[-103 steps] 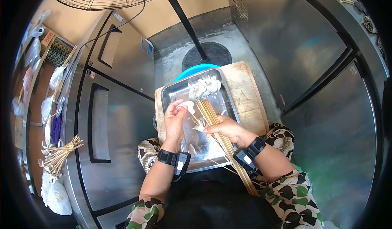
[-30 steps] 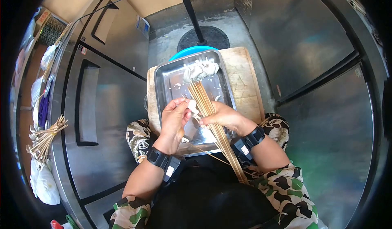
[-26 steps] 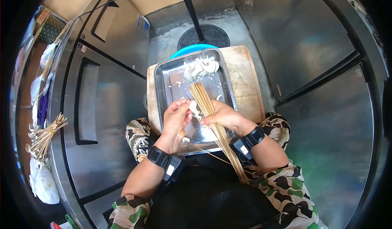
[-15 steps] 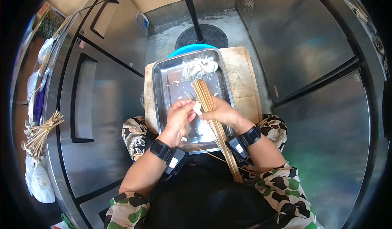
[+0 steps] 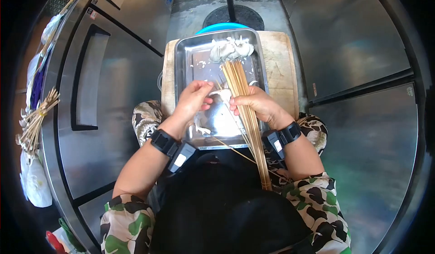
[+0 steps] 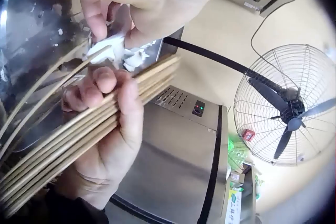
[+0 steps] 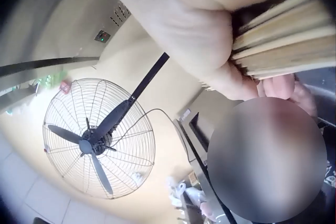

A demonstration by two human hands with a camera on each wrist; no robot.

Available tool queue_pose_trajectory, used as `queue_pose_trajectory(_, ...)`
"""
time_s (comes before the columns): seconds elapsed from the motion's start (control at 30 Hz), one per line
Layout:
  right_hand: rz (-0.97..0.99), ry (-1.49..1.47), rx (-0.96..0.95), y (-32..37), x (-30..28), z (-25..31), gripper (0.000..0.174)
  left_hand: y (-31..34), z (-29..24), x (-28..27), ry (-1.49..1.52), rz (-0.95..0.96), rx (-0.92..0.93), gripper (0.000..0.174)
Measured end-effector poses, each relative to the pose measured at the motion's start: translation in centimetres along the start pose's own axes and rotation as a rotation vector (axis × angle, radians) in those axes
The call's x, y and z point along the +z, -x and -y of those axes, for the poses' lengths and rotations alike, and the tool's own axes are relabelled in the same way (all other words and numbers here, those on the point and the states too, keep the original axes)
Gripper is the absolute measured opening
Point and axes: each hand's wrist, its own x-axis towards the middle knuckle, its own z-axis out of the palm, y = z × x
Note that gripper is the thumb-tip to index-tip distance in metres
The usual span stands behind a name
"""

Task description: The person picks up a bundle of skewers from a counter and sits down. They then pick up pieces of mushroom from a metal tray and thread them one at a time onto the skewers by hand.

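Note:
My right hand (image 5: 260,103) grips a thick bundle of thin wooden skewers (image 5: 256,149), with the thumb across them. In the head view, a soft white food piece (image 5: 225,95) is on a skewer beside the right fingertips. My left hand (image 5: 192,102) is just left of it; in the left wrist view its thumb and fingers pinch the white piece (image 6: 107,50), close over the right hand's curled fingers. The steel tray (image 5: 181,68) lies below both hands. Several whitish pieces (image 5: 232,50) are heaped at its far end, and one loaded skewer (image 5: 203,130) rests at its near left.
The tray stands on a wooden board (image 5: 278,68), with a blue basin (image 5: 224,26) behind it. Steel cabinets (image 5: 122,95) flank both sides. A bundle of loaded skewers (image 5: 36,122) sits at the left edge. The fan's base (image 5: 233,17) is beyond the board.
The head view has tilted, so the tray appears higher. My left hand has drawn a little left from the right hand, exposing the white piece. The right hand keeps gripping the skewers.

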Motion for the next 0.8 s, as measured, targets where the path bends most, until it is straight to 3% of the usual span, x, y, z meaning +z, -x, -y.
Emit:
queue_pose_trajectory(0.03, -0.029, 0.022, -0.005, 0.2, 0.1, 0.1, 0.014, 0.2, 0.3, -1.1, -0.047, 0.0, 0.019, 0.021)
queue_pose_trajectory(0.13, -0.052, 0.063, -0.018, 0.0, -0.2, -0.1, 0.012, 0.9, 2.6, -4.3, -0.346, 0.283, -0.008, 0.016)
queue_pose_trajectory(0.27, -0.041, 0.075, -0.014, 0.0, 0.0, -0.1, 0.011, 3.6, 5.1, -3.0, -0.463, 0.4, -0.16, 0.018)
queue_pose_trajectory(0.33, -0.034, 0.069, -0.017, 0.0, 0.0, -0.2, 0.011, 3.2, 8.0, -2.4, -0.655, 0.434, 0.037, 0.022)
queue_pose_trajectory(0.47, -0.043, 0.063, -0.016, 0.2, -0.2, -0.2, 0.01, 3.5, 8.5, -1.5, -1.04, 0.275, 0.507, 0.013)
queue_pose_trajectory(0.6, -0.066, 0.049, -0.036, 0.2, -0.4, -0.1, 0.009, 4.0, 6.2, 0.3, -1.259, 0.066, 0.723, 0.007)
queue_pose_trajectory(0.73, -0.102, 0.07, -0.045, -0.1, -0.8, -0.3, 0.008, 2.0, 5.6, 1.8, -1.177, -0.035, 0.946, 0.007)
queue_pose_trajectory(0.8, -0.126, 0.076, -0.04, -0.3, -0.8, -0.4, 0.007, 1.5, 5.3, 2.5, -0.98, 0.004, 0.846, 0.005)
